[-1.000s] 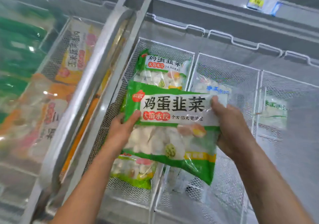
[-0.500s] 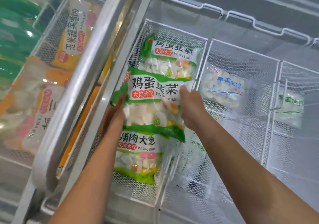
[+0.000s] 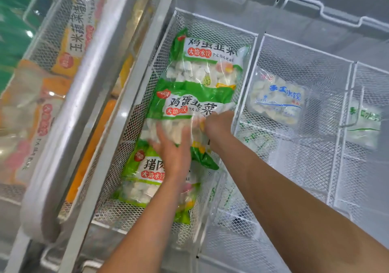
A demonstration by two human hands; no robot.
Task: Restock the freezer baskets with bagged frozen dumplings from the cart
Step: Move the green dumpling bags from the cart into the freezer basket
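The middle green dumpling bag (image 3: 189, 104) lies in the white mesh basket (image 3: 210, 23), overlapping two others. The left hand (image 3: 174, 153) presses flat on it, fingers spread; the right hand (image 3: 219, 123) pinches its right edge.

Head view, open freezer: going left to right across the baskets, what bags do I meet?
Orange bag under the lid → green bags in the first open basket → clear bag with blue print → clear bag with green print.
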